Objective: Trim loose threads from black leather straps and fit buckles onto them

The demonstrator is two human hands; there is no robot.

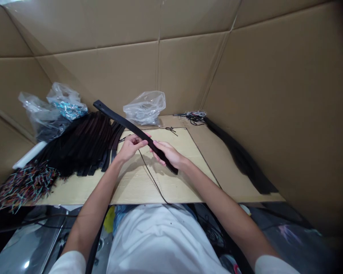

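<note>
A long, flat black strip (121, 121) slants across the middle of the view, with a small hole near its upper left end. My right hand (169, 153) is closed around its lower part, thumb on top. Just to the left, my left hand (132, 147) pinches the same strip near its middle, its fingertips partly hidden behind it. A thin dark cord (150, 173) runs from beneath my left hand down to the table's front edge; whether that hand also holds it I cannot tell. Behind my left wrist lies a small dark tool-like thing (122, 139), mostly covered.
At left lies a heap of black strips (82, 142) with a tangle of coloured wire ends (28, 184). Plastic bags (145, 108) stand along the back. More black strips (240, 156) lie at right. Cardboard walls (125, 64) enclose the wooden board (128, 194).
</note>
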